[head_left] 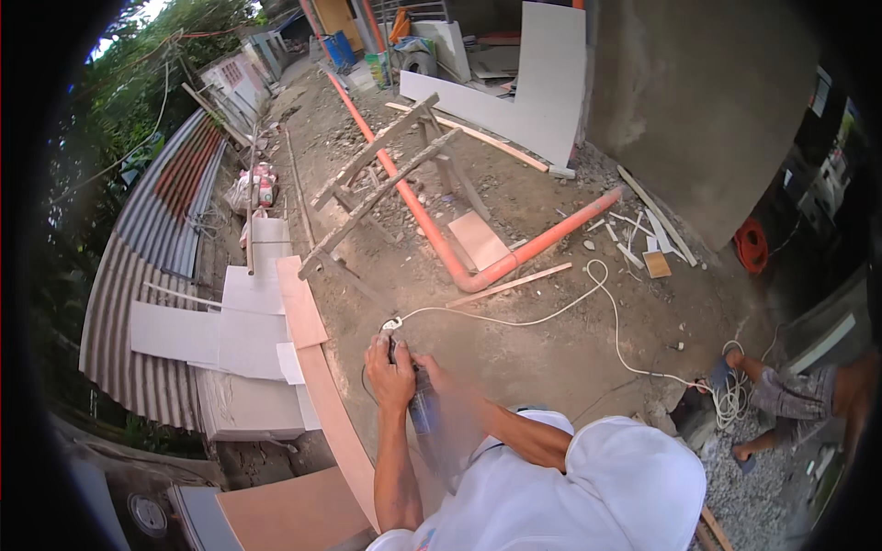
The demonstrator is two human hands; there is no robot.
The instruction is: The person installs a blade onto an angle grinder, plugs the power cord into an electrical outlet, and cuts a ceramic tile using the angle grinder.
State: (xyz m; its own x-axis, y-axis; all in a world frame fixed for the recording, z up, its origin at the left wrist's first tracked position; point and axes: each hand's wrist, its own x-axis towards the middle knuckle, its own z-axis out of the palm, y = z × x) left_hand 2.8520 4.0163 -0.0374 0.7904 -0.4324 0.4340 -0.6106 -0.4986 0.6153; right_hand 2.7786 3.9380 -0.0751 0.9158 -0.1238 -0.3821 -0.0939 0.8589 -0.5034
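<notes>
A power tool point(423, 409) with a dark blue body is held low in front of me, and a dusty blur hides its lower end. My left hand point(391, 375) is closed around its dark upper part. My right hand point(434, 378), smeared by motion, lies against the tool's right side; its fingers are partly hidden. Just beyond my left fingertips is a white socket end point(392, 324) of an extension cord point(614, 321). A long pinkish plywood strip point(333, 413) runs beside my left forearm.
A wooden sawhorse point(381, 188) and an orange pipe point(423, 220) stand ahead. White boards point(253, 317) lie left, near corrugated sheets point(152, 285). Large white panels point(551, 87) lean by a wall point(684, 119). At right, another person's legs point(795, 395) are beside coiled cord point(730, 404).
</notes>
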